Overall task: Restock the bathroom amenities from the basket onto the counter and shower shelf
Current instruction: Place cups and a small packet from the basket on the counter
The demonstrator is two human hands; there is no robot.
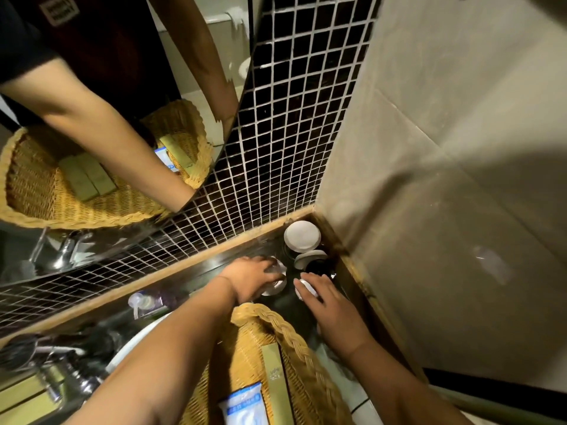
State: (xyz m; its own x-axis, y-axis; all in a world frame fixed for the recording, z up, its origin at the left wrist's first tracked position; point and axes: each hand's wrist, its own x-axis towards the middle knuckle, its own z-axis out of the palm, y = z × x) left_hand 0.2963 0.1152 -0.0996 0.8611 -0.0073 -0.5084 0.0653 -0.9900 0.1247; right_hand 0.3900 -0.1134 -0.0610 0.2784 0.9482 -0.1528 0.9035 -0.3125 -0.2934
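My left hand (pixel 251 276) curls over a clear glass (pixel 276 282) at twelve o'clock on the counter (pixel 196 280); right hand (pixel 329 308) lies open, fingertips touching a small white piece I can't identify. Glass looks slick and breakable: grip its sides

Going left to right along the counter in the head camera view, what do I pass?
Faucet → pump bottle → left hand on a glass → right hand → wooden counter edge at the corner. The wicker basket sits nearer, between the forearms.
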